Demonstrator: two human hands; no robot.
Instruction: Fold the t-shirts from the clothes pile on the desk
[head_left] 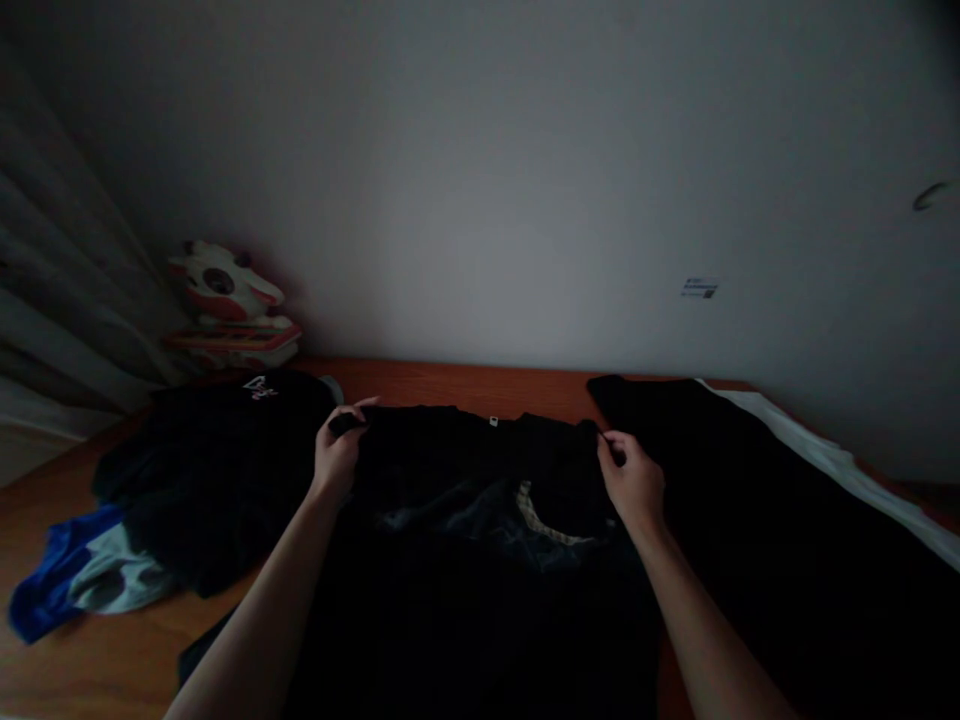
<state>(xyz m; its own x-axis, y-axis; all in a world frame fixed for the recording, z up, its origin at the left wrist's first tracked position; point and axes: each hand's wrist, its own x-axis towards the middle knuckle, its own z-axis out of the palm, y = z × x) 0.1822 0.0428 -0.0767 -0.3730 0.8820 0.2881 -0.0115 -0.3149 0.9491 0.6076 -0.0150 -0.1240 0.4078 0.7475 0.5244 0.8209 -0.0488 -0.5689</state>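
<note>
A black T-shirt [465, 600] lies spread on the wooden surface in front of me, with a small white tag at its far edge. Grey markings and a light checked strip show across its upper part. At the far left corner of the shirt, my left hand [339, 450] pinches the dark fabric between thumb and fingers. My right hand [631, 478] grips the opposite corner, its fingertips closed on the cloth. The lower part of the shirt is too dark to make out.
To the left sits a heap of dark clothes [202, 480] with a blue and grey garment [97, 570] beside it. Black clothing [795, 540] over white cloth [787, 425] lies at right. A cow-shaped toy [232, 290] stands by the wall, near a curtain [67, 280].
</note>
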